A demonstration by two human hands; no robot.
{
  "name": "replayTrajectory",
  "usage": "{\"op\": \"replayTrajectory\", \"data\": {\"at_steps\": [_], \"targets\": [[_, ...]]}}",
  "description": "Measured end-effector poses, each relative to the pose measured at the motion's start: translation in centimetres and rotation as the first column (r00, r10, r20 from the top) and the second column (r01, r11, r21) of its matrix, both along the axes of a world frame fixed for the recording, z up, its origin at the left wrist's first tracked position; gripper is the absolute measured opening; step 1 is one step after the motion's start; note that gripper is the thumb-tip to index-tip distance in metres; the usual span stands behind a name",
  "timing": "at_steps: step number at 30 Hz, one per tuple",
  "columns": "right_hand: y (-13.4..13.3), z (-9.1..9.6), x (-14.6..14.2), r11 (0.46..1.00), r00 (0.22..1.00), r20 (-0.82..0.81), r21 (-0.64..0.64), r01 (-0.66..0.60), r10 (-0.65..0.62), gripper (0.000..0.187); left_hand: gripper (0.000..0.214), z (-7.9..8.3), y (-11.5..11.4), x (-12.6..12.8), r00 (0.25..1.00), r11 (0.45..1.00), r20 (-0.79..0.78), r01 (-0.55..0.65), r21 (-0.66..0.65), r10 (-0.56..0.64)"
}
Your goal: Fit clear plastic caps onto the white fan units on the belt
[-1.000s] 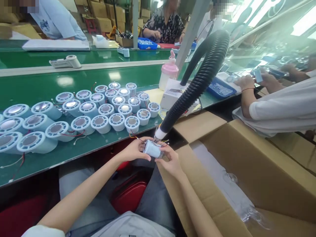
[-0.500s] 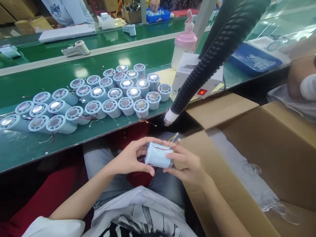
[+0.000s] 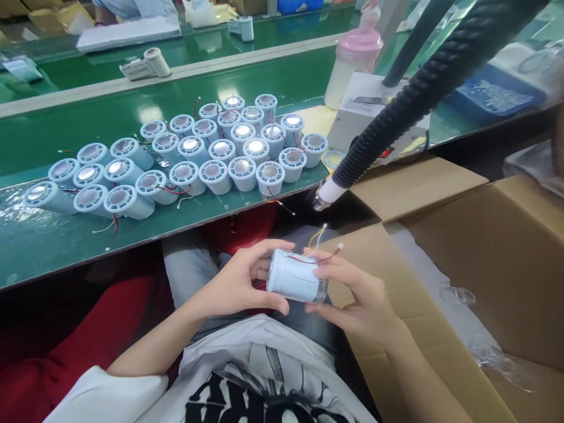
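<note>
I held one pale-blue cylinder (image 3: 293, 282) low in the middle of the frame, over my lap, lying on its side. My left hand (image 3: 238, 288) was wrapped round one end and my right hand (image 3: 361, 299) gripped the clear end, its loose wires (image 3: 324, 249) sticking up toward the hose nozzle (image 3: 328, 192) above, apart from it. At centre left the bench (image 3: 44, 247) carried a packed batch of like cylinders (image 3: 211, 158), a few lying over at the left. The cardboard box (image 3: 506, 252) at right showed only clear film (image 3: 484, 352), no cylinder that I could see, so I judged the work early: one piece in hand, the rest on the bench
</note>
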State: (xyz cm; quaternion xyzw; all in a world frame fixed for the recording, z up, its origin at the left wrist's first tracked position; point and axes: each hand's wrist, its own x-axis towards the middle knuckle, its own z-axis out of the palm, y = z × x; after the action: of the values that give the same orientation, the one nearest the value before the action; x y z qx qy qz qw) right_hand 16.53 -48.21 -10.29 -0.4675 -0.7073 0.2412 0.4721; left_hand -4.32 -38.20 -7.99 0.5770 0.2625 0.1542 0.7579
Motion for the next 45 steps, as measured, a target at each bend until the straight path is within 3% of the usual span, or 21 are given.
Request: {"op": "replayTrajectory", "data": {"at_steps": [5,14,23,32,38,45], "targets": [[0.1,0.5,-0.4,0.995,0.999,-0.045,-0.097,-0.013,0.009,0.049,0.076,-0.1,-0.3,-0.6,1.0,0.999,-0.006,0.015,0.048,-0.015],[-0.1,1.2,-1.0,0.932,0.965,-0.263,-0.352,-0.087,-0.009,0.049,0.079,-0.2,0.0,-1.4,0.997,0.941,0.036,0.049,0.336,-0.065],[0.1,2.0,-1.1,0.807,0.874,-0.479,-0.549,-0.219,-0.088,0.041,0.078,-0.1,-0.1,-1.4,0.997,0.909,-0.002,0.068,0.412,-0.073],[0.5,2.3,-1.5,0.705,0.828,-0.539,-0.648,-0.289,-0.156,0.043,0.08,-0.3,0.0,-1.9,0.996,0.881,-0.005,0.079,0.467,-0.087],[0.7,1.6,-2.0,0.619,0.722,-0.666,-0.651,-0.439,-0.187,0.04,0.08,-0.2,0.1,-2.0,0.994,0.878,0.011,0.091,0.47,-0.109],[0.6,1.4,-2.4,0.652,0.682,-0.711,-0.6,-0.464,-0.169,0.033,0.08,-0.5,0.2,-2.2,0.992,0.868,0.041,0.082,0.489,-0.117]]}}
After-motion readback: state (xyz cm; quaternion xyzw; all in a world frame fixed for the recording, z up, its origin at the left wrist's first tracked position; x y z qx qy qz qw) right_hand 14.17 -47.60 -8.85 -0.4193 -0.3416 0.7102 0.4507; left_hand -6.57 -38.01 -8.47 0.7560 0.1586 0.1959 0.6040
